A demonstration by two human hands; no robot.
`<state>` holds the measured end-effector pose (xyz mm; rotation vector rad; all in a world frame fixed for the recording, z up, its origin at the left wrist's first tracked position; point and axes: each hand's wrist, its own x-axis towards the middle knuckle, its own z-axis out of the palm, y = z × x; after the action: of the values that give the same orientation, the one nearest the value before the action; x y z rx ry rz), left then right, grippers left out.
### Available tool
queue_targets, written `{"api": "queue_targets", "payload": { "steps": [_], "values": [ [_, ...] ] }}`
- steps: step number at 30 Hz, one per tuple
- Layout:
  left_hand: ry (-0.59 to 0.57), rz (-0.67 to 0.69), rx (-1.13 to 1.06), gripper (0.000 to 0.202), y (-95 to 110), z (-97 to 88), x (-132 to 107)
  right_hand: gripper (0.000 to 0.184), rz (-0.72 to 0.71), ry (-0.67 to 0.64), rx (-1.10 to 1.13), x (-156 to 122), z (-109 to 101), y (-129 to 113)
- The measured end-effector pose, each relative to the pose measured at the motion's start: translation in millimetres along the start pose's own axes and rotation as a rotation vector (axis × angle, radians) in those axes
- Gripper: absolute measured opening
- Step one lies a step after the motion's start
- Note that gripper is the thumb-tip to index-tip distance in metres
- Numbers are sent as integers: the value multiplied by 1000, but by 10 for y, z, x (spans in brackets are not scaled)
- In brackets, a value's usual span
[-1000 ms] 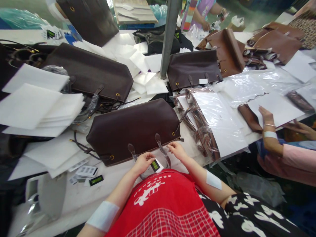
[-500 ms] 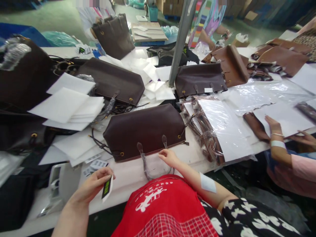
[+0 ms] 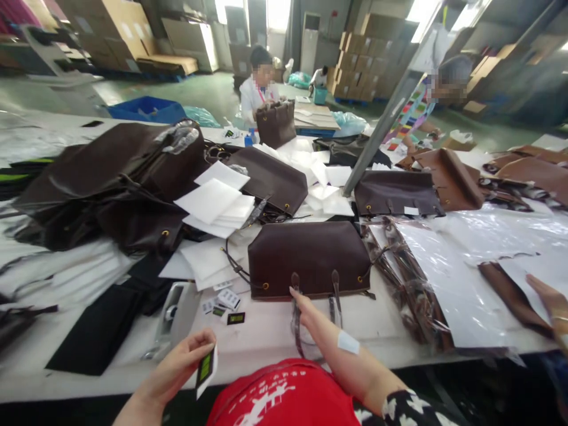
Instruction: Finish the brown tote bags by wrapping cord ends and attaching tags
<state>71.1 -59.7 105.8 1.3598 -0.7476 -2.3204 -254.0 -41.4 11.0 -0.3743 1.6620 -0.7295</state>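
Observation:
My left hand pinches a small white-edged tag with green lettering on black, in front of the table. A dark brown handbag lies on its side before me, its two handles pointing toward me. My right hand is at the base of the bag's left handle, fingers stretched forward; the hand partly covers that handle. The handles look wrapped in clear film. Beside the bag's lower left corner lie several small tags, one showing a dark face with green print.
White foam sheets are stacked left of the bag. A grey tape-dispenser-like device and black pouches lie further left. Plastic-wrapped brown bags sit to the right. A metal post rises behind; co-workers are around the table.
The view has tilted up and turned left, showing more of the room. My right hand has shifted from between the handles to the left handle's base. My left hand keeps hold of the tag.

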Motion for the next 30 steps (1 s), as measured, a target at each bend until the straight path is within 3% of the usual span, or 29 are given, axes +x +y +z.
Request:
{"api": "queue_targets", "payload": {
  "steps": [3, 5, 8, 10, 14, 17, 20, 22, 26, 30],
  "values": [
    [-57, 28, -56, 27, 51, -209, -65, 43, 3, 117, -87, -113, 86, -215],
    [-82, 49, -87, 25, 101, -310, -91, 43, -37, 138, -138, -208, 57, -482],
    [-110, 76, -94, 21, 184, -422, -92, 43, -189, 193, -205, -471, -100, -1103],
    [-144, 86, -79, 21, 239, -473, -63, 44, -369, 189, -206, -765, -237, -1588],
    [-205, 79, -65, 22, 337, -500, 42, 44, -523, -28, 93, -1506, -479, -2373],
    [-210, 56, -62, 24, 392, -476, 141, 34, -622, -208, 454, -1950, -670, -2672],
    [-233, 55, -45, 24, 432, -438, 242, 24, -637, -452, 813, -2085, -963, -2715],
    [-256, 61, -33, 22, 458, -397, 295, 22, -614, -473, 938, -1963, -1192, -2590],
    [-251, 85, -15, 20, 524, -265, 347, 28, -478, -160, 762, -1363, -1468, -2047],
    [-219, 82, 8, 23, 572, -118, 364, 34, -250, 16, 542, -763, -1380, -1384]
  ]
}}
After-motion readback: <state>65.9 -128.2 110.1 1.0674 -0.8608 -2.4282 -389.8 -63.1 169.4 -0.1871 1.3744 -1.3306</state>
